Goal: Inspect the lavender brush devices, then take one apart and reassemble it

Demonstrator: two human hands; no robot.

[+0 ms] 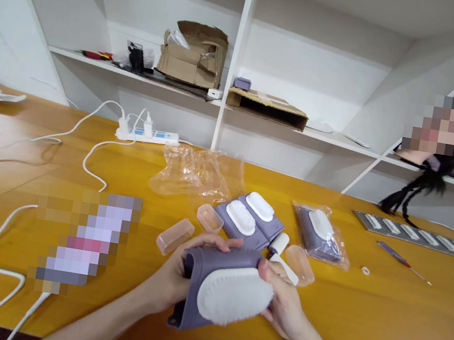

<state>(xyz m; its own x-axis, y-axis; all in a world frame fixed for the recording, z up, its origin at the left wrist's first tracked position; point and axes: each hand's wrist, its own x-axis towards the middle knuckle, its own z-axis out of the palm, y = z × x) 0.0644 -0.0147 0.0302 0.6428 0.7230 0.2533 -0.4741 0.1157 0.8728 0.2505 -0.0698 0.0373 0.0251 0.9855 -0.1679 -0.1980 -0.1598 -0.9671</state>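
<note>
Above the table's front edge, a purple-grey hollow plastic case [201, 281] is held between both hands, tilted. A white oval pad [235, 298] with a bristly rim covers its near face. My left hand [179, 266] is closed round the open left end, fingers over the top edge. My right hand [284, 297] grips the right end, thumb beside the white pad; its other fingers are mostly hidden. Just behind lie two similar purple-grey pieces with white oval pads [240, 218]. Clear pinkish plastic covers [174, 236] lie near both hands, along with a small white-and-grey part [279, 244].
A bagged case [320, 235], a screwdriver [404, 261], a white ring [365, 270] and a grey strip [419, 235] lie to the right. A blurred-out device [84, 239] with a white cable is on the left. Behind are a plastic bag [198, 174], a power strip [150, 136] and shelves.
</note>
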